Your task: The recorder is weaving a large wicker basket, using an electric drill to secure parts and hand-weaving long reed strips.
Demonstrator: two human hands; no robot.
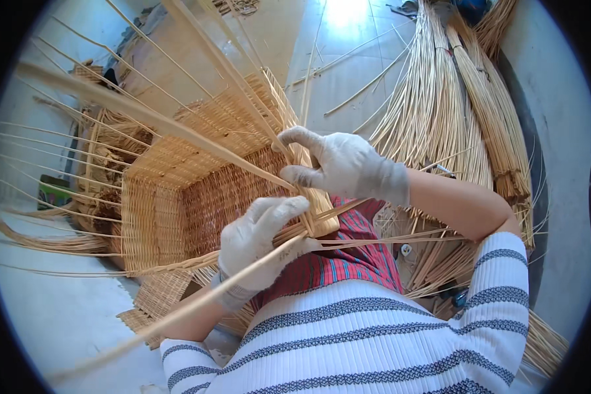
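A half-woven wicker basket (150,220) lies tilted across my lap, its opening turned up and its unwoven stakes (92,213) fanning out to the left. Both my hands wear whitish work gloves and meet at the basket's near right corner. My left hand (259,240) is closed around wicker rods at the rim; one long rod (171,315) crosses in front of it toward the lower left. With thumb and forefinger, my right hand (341,164) pinches wicker rods just above. From between the hands, a flat long rod (197,136) runs to the upper left.
Thick bundles of wicker rods (430,98) lean along the right wall. Loose rods (368,85) are strewn over the tiled floor. To the left are woven pieces (161,292), a coil of rods (52,240) and a green packet (54,192). A red checked cloth (368,262) covers my lap.
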